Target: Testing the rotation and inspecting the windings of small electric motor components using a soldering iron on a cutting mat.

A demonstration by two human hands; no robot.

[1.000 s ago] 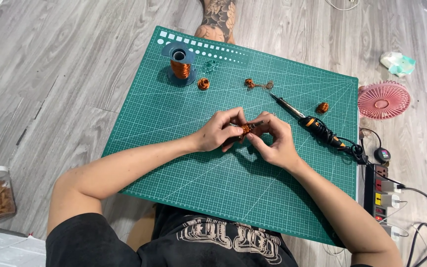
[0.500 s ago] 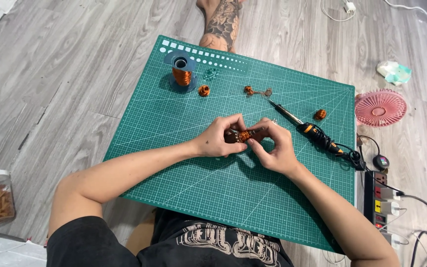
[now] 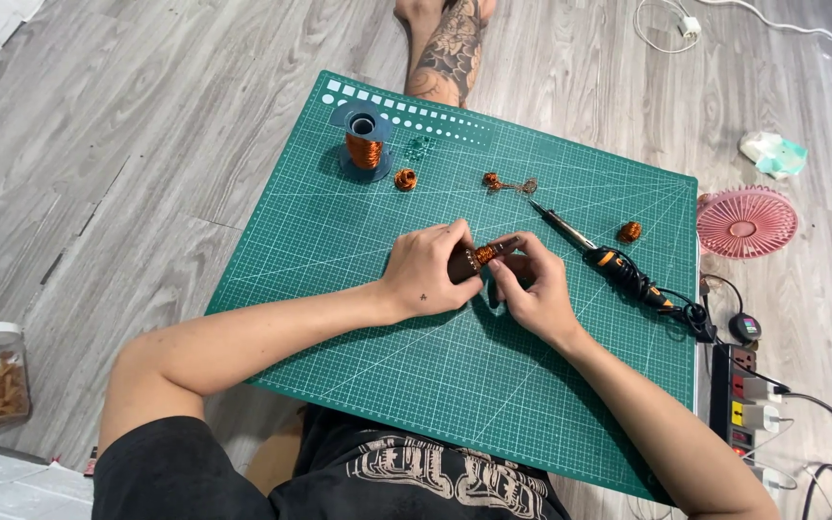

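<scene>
Both hands, left hand (image 3: 430,270) and right hand (image 3: 532,289), pinch a small copper-wire coil (image 3: 481,255) above the green cutting mat (image 3: 339,279), soldering iron (image 3: 609,258) lying near.

One wire spool (image 3: 364,144), three loose copper coils (image 3: 404,179), one soldering iron (image 3: 609,258), one fan (image 3: 746,222).

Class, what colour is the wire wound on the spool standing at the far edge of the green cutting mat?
Coppery orange wire, on a grey-blue spool; the head view shows it.
</scene>
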